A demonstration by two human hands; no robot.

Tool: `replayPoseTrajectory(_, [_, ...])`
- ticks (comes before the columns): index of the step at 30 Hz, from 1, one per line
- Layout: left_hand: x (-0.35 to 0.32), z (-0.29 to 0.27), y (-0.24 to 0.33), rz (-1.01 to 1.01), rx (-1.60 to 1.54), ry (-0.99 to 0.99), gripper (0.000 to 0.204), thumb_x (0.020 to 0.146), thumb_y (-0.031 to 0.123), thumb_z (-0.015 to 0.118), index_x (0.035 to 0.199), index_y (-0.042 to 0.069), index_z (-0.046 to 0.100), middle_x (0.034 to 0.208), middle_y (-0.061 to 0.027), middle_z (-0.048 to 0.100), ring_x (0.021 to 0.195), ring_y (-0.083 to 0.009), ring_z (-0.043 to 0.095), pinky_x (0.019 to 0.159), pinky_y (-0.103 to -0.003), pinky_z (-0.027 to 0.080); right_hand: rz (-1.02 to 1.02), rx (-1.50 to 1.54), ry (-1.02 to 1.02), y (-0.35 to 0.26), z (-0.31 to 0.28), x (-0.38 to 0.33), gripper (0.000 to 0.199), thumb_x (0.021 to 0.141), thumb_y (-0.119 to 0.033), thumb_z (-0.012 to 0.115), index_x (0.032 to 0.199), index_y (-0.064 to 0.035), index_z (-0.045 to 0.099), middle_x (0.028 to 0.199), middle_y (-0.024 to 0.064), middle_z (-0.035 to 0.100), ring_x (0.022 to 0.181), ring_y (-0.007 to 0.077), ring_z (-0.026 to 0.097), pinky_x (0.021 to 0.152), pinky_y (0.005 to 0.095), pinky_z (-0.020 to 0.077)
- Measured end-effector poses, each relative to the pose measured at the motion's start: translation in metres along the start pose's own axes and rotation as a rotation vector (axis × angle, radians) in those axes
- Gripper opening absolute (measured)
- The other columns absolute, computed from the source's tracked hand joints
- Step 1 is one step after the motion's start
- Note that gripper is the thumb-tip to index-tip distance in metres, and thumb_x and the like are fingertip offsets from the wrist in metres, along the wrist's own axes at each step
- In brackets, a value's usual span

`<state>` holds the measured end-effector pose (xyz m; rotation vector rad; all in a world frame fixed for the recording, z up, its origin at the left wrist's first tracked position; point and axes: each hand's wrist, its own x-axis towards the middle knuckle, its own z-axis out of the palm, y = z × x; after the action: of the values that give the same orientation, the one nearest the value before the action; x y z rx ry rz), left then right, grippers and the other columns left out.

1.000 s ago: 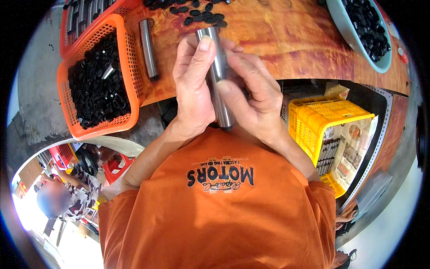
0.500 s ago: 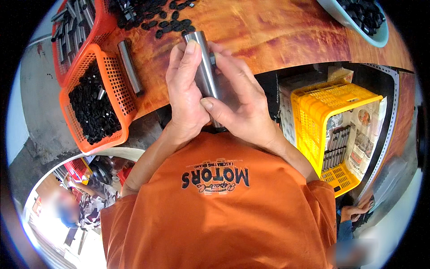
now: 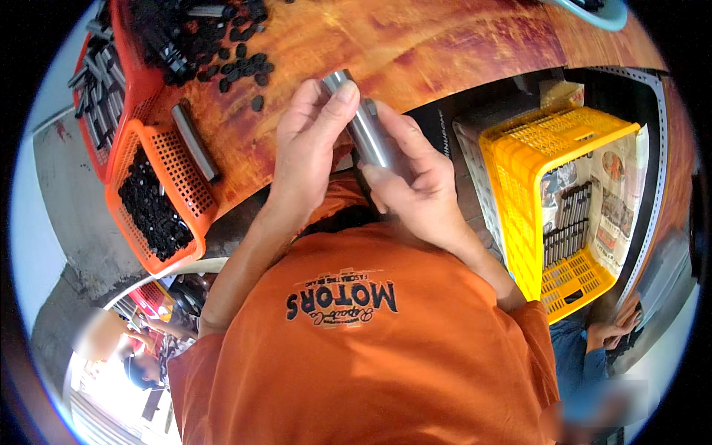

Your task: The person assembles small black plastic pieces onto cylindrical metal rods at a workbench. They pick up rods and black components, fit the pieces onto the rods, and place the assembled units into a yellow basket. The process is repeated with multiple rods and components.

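A shiny metal tube (image 3: 371,137) slants between my two hands, held in front of my chest by the table's near edge. Around its upper end my left hand (image 3: 308,141) is closed, with the thumb lying on top close to the rim. My right hand (image 3: 423,170) grips the lower end, thumb on the near side and fingers along the far side. The tube's underside and the fingertips behind it are hidden. Another metal tube (image 3: 195,142) lies on the wooden table (image 3: 415,44), left of my hands.
Loose black caps (image 3: 241,68) are scattered at the far left. An orange basket (image 3: 194,185) holds small black parts; a red basket (image 3: 141,67) holds metal tubes. At right stands a yellow crate (image 3: 512,215) containing tubes. Another person's hand (image 3: 617,328) is lower right; a light-blue bowl (image 3: 604,18) sits far right.
The tube and both hands have shifted slightly nearer to me and to the right relative to the table. Its upper end now tilts more to the left. Both hands still hold it.
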<state>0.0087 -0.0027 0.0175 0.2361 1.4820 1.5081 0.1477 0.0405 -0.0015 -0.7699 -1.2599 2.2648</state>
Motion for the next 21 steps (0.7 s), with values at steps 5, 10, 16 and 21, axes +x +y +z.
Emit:
replayPoseTrajectory(5, [0.019,0.000,0.004,-0.146,0.336,-0.125,0.032,0.096,0.036,0.056,0.096,0.005,0.055,0.080,-0.0026,0.058,0.064,-0.0070,0.055,0.054,-0.021,0.047,0.246,0.387,0.031,-0.010,-0.031,0.001,0.056,0.087,0.005,0.056,0.141,-0.0015,0.041,0.110,0.0083,0.058,0.081,0.0091,0.057,0.053,0.0205,0.0467])
replayPoseTrajectory(10, [0.036,0.013,0.007,-0.240,0.513,-0.093,0.031,0.096,0.036,0.056,0.095,0.005,0.057,0.067,-0.0018,0.057,0.050,-0.0078,0.052,0.045,-0.020,0.044,0.347,0.505,0.118,-0.010,-0.044,0.011,0.046,0.090,-0.003,0.058,0.135,-0.0021,0.049,0.104,0.0063,0.063,0.077,0.0087,0.058,0.045,0.0192,0.0446])
replayPoseTrajectory(16, [0.042,0.024,0.008,-0.259,0.567,-0.087,0.035,0.095,0.037,0.058,0.091,0.003,0.058,0.065,-0.0018,0.057,0.048,-0.0082,0.053,0.043,-0.020,0.042,0.363,0.445,0.116,-0.010,-0.061,0.016,0.043,0.092,-0.007,0.059,0.134,-0.0032,0.051,0.107,0.0051,0.063,0.078,0.0085,0.060,0.046,0.0186,0.0459])
replayPoseTrajectory(21, [0.046,0.024,0.006,-0.279,0.537,-0.058,0.033,0.094,0.035,0.060,0.093,0.002,0.059,0.062,-0.0026,0.057,0.046,-0.0088,0.053,0.041,-0.020,0.042,0.318,0.455,0.094,-0.004,-0.065,0.019,0.041,0.091,-0.009,0.060,0.132,-0.0040,0.054,0.107,0.0054,0.064,0.076,0.0078,0.061,0.045,0.0179,0.0461])
